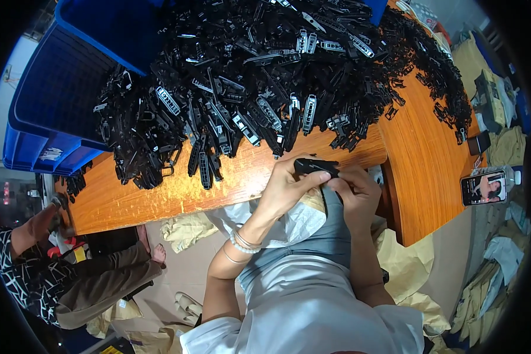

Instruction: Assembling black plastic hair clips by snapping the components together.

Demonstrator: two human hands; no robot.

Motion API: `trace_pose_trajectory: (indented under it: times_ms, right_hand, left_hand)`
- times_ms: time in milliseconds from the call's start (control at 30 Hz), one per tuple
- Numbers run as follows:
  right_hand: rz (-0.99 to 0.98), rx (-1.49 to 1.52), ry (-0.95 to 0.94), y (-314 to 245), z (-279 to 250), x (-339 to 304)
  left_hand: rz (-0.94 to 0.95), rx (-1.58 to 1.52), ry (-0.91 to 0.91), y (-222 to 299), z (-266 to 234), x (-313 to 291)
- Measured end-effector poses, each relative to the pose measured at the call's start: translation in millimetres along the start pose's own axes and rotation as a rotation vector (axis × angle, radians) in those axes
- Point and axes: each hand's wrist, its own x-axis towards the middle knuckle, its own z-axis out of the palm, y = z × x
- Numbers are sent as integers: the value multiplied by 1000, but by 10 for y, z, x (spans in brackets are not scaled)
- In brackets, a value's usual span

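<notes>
- Black plastic clip piece (316, 166), short and bar-shaped, is held just above the near edge of the orange wooden table (418, 159), its long axis running left to right across the view.
- Left hand (289, 186) comes at it from the left and below, thumb and fingers closed on the piece's left end.
- Right hand (355, 189) sits just right of it, fingertips pinched on the right end, so both hands are clamped on the same piece and neither is nearer.
- Beyond the hands, well apart, lies a big heap of black plastic parts (265, 88) spilling from a blue plastic crate (53, 118).
- A phone with a lit screen (483, 187) rests at the table's right edge.
</notes>
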Motion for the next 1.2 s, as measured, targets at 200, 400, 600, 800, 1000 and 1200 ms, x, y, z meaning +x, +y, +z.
trace_pose_trajectory:
  times_ms: [200, 400, 600, 800, 1000, 1200]
  right_hand:
    - [331, 357, -36, -138, -33, 41]
    - [194, 345, 81, -115, -93, 7]
    - [290, 371, 199, 44, -178, 30]
    - [322, 340, 163, 163, -166, 16]
    - [312, 379, 167, 290, -115, 40]
    - [189, 335, 130, 379, -116, 88]
  left_hand:
    - [270, 114, -86, -86, 15, 14]
    - [92, 176, -297, 114, 64, 183]
    - [774, 913, 44, 194, 218, 952]
    - [962, 1636, 128, 218, 298, 1316]
    - [978, 1753, 232, 152, 278, 1299]
    - [768, 805, 403, 159, 38, 929]
